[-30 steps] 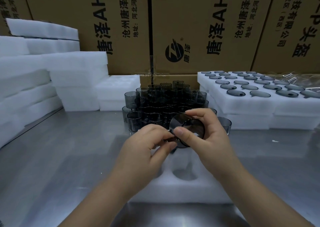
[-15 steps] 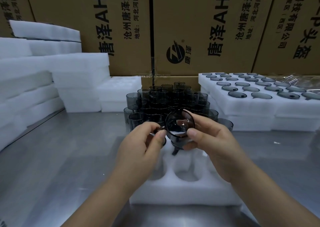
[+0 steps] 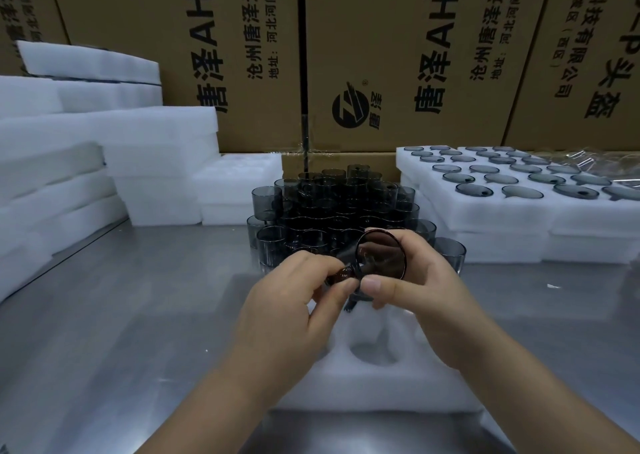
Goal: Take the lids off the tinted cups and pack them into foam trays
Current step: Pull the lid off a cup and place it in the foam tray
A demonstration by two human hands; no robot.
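The right hand [image 3: 420,280] is grasping a tinted cup [image 3: 381,254] above the foam tray [image 3: 374,381]; the left hand [image 3: 294,301] is pinching its lid [image 3: 341,275].

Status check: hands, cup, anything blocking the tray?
Right hand grips tinted cup. Left hand pinches small dark piece at its rim. Foam tray directly below, visible pocket empty, nothing blocking.

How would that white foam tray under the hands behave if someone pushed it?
Probably light: the foam tray looks airy, so it would likely slide easily on the shiny metal table. Its soft, rounded pockets suggest it dents or bends rather than breaks.
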